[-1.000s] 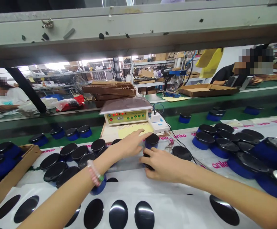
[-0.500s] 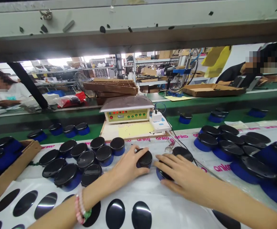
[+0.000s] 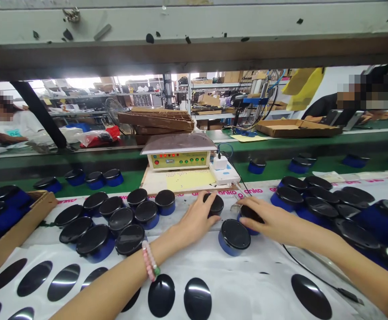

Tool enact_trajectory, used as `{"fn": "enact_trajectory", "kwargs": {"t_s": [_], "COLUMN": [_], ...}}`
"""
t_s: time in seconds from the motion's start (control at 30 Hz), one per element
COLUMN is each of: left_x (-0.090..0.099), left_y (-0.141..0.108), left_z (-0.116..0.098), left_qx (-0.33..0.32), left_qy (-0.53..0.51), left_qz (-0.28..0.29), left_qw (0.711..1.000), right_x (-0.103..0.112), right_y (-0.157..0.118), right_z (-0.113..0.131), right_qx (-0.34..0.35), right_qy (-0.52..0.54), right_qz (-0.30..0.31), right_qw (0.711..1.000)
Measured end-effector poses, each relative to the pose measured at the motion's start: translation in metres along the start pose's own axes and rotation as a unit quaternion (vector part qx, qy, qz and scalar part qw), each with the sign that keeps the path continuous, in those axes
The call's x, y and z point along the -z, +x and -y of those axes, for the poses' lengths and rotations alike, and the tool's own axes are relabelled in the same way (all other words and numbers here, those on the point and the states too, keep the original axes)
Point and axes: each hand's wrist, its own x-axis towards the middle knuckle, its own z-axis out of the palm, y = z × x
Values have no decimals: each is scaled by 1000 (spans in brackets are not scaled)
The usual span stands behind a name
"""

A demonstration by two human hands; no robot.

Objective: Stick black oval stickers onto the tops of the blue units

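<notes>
My left hand [image 3: 197,218], wearing a pink bead bracelet [image 3: 150,261], curls its thumb and fingers around a round blue piece with a glossy black top [image 3: 216,205]. To its right, my right hand [image 3: 274,218] grips the side of another round blue piece [image 3: 251,215], partly hidden by the fingers. Just in front, between the hands, a third such piece [image 3: 234,235] stands untouched on the white sheet [image 3: 210,262]. Several more pieces [image 3: 120,220] stand grouped at left, others [image 3: 321,209] at right. Flat black discs [image 3: 198,298] lie nearest me.
A control box with lit red lights [image 3: 180,155] and a white power strip [image 3: 225,172] stand ahead. A cable [image 3: 314,269] runs at right. A cardboard box of pieces [image 3: 43,209] is at left. Beyond runs a green belt [image 3: 137,178]; two people sit behind it.
My left hand has moved forward and right with its piece. My right hand has left the front piece and shifted right onto the one behind it.
</notes>
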Motion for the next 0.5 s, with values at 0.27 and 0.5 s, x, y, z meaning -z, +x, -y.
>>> {"fn": "enact_trajectory", "kwargs": {"t_s": [0.27,0.5], "left_x": [21,58], "left_y": [-42,-111], "left_z": [-7,-14], "left_qx": [12,61], "left_qy": [13,35], "left_qz": [-11,-34], "left_qw": [1000,997], "right_x": [5,0], "right_y": [3,6], "right_z": [2,10], "right_qx": [17,21], "right_qy": [0,-10], "right_qz": [0,-30], "right_qw": [1000,999]}}
